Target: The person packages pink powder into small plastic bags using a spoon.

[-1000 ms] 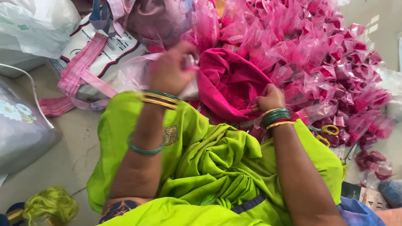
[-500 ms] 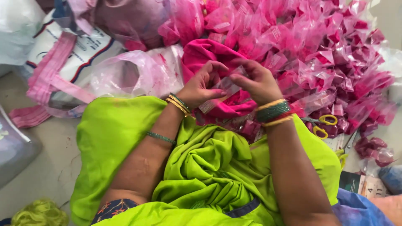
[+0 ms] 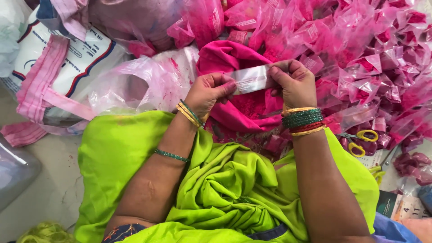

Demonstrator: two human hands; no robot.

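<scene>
Both hands hold a small clear plastic packet (image 3: 251, 79) stretched flat between them, above my lap. My left hand (image 3: 210, 91) pinches its left end with thumb and fingers. My right hand (image 3: 293, 82) grips its right end. Under the packet lies a bunched pink cloth (image 3: 234, 108). Bangles ring both wrists. A bright green garment (image 3: 225, 189) covers my lap below the arms.
A large heap of small plastic packets of pink powder (image 3: 360, 54) fills the upper right. Yellow-handled scissors (image 3: 360, 141) lie at the right. A crumpled clear bag (image 3: 135, 85) and a white sack with pink straps (image 3: 49, 76) sit at the left on a pale floor.
My left hand came down from the clear bag and my right hand rose from the pink cloth. They met on a small packet and have pulled it flat between them.
</scene>
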